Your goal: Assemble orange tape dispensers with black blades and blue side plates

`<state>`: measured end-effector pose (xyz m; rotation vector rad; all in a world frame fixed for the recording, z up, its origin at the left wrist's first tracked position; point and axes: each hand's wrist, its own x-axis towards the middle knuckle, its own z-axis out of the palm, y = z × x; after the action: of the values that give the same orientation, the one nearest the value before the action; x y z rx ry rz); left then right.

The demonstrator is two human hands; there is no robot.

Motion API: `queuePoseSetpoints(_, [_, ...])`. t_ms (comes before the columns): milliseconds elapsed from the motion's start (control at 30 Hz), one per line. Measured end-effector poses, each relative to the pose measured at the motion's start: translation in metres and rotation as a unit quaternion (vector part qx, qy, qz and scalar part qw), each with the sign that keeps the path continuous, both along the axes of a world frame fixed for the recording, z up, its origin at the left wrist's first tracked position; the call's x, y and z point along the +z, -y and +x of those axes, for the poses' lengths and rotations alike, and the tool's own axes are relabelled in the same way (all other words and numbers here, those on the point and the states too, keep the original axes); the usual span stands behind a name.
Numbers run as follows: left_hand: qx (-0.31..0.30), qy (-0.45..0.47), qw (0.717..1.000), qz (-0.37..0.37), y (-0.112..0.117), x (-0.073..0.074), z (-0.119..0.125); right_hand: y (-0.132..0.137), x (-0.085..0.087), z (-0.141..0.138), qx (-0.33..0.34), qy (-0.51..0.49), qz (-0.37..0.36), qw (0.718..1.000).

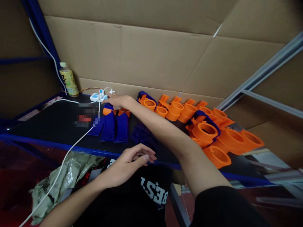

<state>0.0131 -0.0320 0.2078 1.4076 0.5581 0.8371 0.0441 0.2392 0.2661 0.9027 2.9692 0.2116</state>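
My right hand (116, 101) reaches across the black tabletop (56, 123), fingers stretched out above an orange part with a blue piece (109, 110). Whether the fingertips touch that part I cannot tell. Close by lies a white and blue power strip (96, 97). My left hand (129, 162) hovers at the table's front edge, fingers loosely curved and apart, with nothing in it. In front of the right hand stand stacks of dark blue flat pieces (110, 127). Under my right forearm lie more dark blue pieces (142, 134), partly hidden.
Several orange ring-shaped parts (175, 108) crowd the table's back and right side, some with blue bands (208, 118). A drink bottle (68, 80) stands at the back left. A white cable (71, 151) hangs over the front edge. Cardboard (142, 56) lines the back.
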Motion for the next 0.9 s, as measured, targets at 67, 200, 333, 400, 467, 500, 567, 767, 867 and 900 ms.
queuePoseSetpoints(67, [0.001,-0.001,1.000,0.005,0.000,0.001,-0.001,0.000,0.001,0.000,0.014,-0.003,0.005,1.000])
queuePoseSetpoints(200, [0.002,0.007,1.000,0.004,0.000,0.001,-0.002,0.004,0.006,0.010,0.030,-0.016,0.018,0.999])
queuePoseSetpoints(333, [0.007,0.013,1.000,-0.008,-0.001,0.002,-0.004,0.004,0.013,0.030,0.046,-0.042,0.031,0.998])
queuePoseSetpoints(400, [0.009,0.018,1.000,-0.012,-0.002,0.002,-0.004,0.003,0.016,0.042,0.049,-0.061,0.027,0.997])
queuePoseSetpoints(467, [0.014,0.021,1.000,-0.012,-0.003,0.001,-0.005,0.001,0.019,0.054,0.050,-0.091,0.016,0.994])
queuePoseSetpoints(500, [0.019,0.019,1.000,-0.009,-0.004,0.001,-0.005,-0.001,0.020,0.059,0.055,-0.108,0.010,0.993])
queuePoseSetpoints(567, [0.036,0.018,0.999,-0.002,-0.005,0.001,-0.006,-0.002,0.022,0.067,0.066,-0.139,0.001,0.988])
queuePoseSetpoints(767, [0.140,0.040,0.988,0.045,-0.005,0.010,-0.015,0.000,0.029,0.078,0.082,-0.184,-0.003,0.979])
queuePoseSetpoints(867, [0.246,0.041,0.964,0.090,-0.009,0.015,-0.024,0.008,0.040,0.086,0.089,-0.203,0.000,0.975])
queuePoseSetpoints(900, [0.279,0.036,0.954,0.103,-0.013,0.015,-0.029,0.011,0.046,0.090,0.092,-0.209,0.002,0.974])
